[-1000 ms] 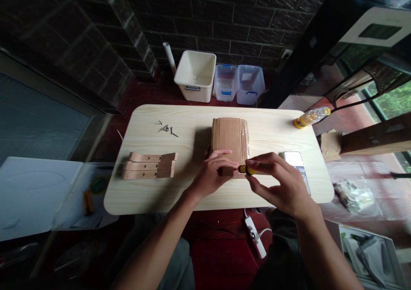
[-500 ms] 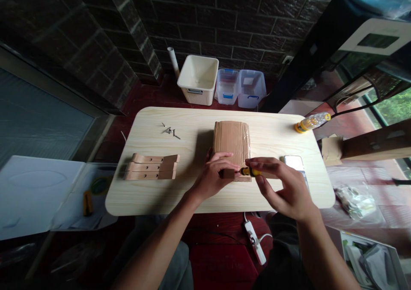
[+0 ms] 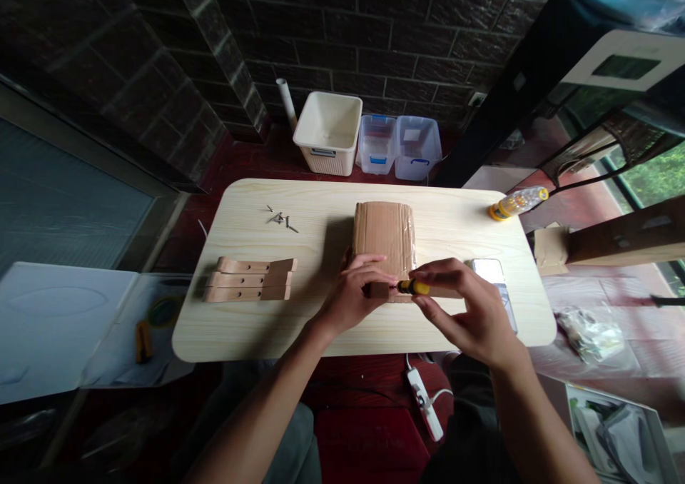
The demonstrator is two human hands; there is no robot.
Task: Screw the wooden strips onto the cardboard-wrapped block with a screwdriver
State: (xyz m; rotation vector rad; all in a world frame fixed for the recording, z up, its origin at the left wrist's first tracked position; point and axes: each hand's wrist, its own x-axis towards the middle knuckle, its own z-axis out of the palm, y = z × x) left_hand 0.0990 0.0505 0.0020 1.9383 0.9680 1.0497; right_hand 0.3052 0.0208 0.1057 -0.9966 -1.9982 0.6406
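Note:
My left hand (image 3: 350,295) is closed on a brown wooden piece (image 3: 379,290), its fingers stretched over the top toward the screwdriver tip. In my right hand (image 3: 471,309) is a small screwdriver (image 3: 414,287) with a yellow and black handle, pinched between thumb and fingertips. The screwdriver lies roughly level and points left, its tip at the end of the wooden piece. Fingers hide the exact contact and any screw there. Just beyond both hands stands a cardboard box (image 3: 384,234) with clear tape on its right side.
Several curved wooden pieces with holes (image 3: 249,280) lie at the table's left. Loose screws (image 3: 281,218) are scattered behind them. A phone (image 3: 495,288) lies right of my right hand. A clear bottle with yellow ends (image 3: 518,203) lies near the back right edge of the table (image 3: 454,216).
My right thumb and fingers have shifted slightly around the screwdriver handle. My left hand holds the wooden piece in the same place. The whole view has moved a little.

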